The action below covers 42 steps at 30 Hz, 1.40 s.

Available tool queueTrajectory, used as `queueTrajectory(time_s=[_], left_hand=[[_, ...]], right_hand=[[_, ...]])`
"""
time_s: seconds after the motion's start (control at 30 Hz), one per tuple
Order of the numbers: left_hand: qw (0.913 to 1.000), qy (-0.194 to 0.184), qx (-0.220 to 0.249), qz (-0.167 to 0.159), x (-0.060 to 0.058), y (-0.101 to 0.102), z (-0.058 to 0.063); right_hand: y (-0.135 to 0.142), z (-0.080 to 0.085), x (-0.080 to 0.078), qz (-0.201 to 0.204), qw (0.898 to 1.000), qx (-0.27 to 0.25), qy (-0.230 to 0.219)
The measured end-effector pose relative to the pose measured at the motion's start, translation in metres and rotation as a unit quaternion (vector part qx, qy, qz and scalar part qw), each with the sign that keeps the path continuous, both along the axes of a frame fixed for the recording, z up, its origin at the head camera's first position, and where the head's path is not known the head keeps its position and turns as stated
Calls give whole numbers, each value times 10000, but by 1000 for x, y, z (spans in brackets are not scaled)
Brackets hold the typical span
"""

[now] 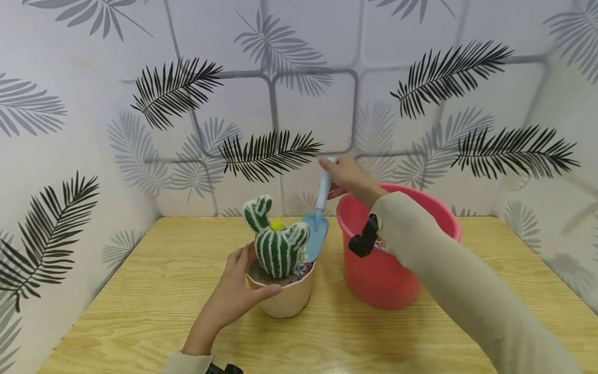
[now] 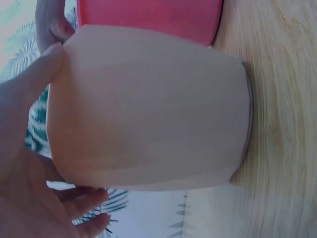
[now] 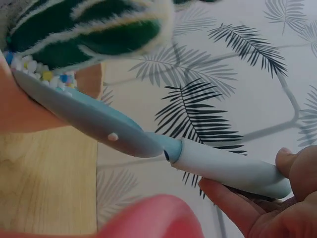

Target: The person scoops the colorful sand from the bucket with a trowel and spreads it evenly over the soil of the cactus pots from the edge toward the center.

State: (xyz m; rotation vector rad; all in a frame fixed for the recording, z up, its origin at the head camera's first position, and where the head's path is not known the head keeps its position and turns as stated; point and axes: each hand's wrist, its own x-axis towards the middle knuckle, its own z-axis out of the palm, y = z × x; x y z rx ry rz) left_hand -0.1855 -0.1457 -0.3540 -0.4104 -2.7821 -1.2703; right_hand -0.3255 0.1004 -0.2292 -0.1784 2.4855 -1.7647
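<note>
A knitted green-and-white cactus (image 1: 276, 252) with a yellow tuft stands in a peach flower pot (image 1: 285, 304) on the table. My left hand (image 1: 238, 291) grips the pot at its rim, thumb on the near side and fingers around the left. High over the pot's right side, my right hand (image 1: 348, 176) holds a small blue trowel (image 1: 315, 228) by its pale handle. The trowel's blade tilts down to the pot's right rim. Small coloured pebbles (image 3: 47, 74) lie at the blade's tip beside the cactus, and one white pebble (image 3: 113, 137) shows against the blade.
A red bucket (image 1: 383, 275) stands just right of the pot, under my right forearm, with coloured pebbles (image 1: 380, 244) inside. The wooden table (image 1: 177, 291) meets a leaf-patterned wall (image 1: 313, 114) behind.
</note>
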Motion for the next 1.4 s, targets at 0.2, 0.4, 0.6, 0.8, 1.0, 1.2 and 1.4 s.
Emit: queueTrajectory(time_s=[0.2, 0.4, 0.6, 0.8, 1.0, 1.2, 1.4], left_hand=[[9984, 295, -276, 391, 4, 13, 3], [9993, 42, -252, 271, 2, 4, 2], [9986, -89, -514, 83, -1, -5, -1], [9842, 790, -1480, 571, 3, 9, 0], [9853, 720, -1383, 695, 6, 14, 2], [9968, 141, -749, 231, 3, 6, 5], [9983, -90, -571, -37, -2, 3, 2]], right_hand=[[2, 2, 0, -12, 10000, 75, 44], [7, 11, 0, -171, 9994, 159, 266], [3, 12, 1, -51, 9993, 255, 272], [-2, 4, 2, 212, 9984, 456, 264], [-2, 7, 4, 142, 9981, 496, 333], [4, 15, 4, -125, 9970, 581, 504], [7, 15, 5, -202, 9958, 550, 697]])
